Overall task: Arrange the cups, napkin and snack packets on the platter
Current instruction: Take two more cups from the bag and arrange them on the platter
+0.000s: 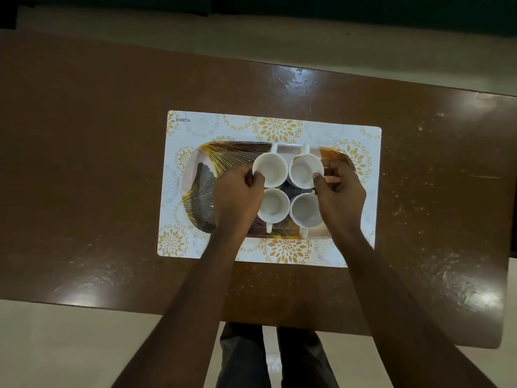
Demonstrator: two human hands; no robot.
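Several white cups stand close together in a square on the patterned platter [201, 175]. My left hand [236, 194] pinches the rim of the far left cup [270, 169], thumb inside it. My right hand [340, 191] pinches the rim of the far right cup [305, 170] the same way. The near left cup [273, 205] and near right cup [304, 210] sit between my hands, handles pointing toward me. The far cups' handles point away. No napkin or snack packets show.
The platter rests on a white placemat [279, 127] with gold flower prints, on a brown wooden table [98, 163]. The table's near edge crosses above my legs. Pale floor lies beyond the far edge.
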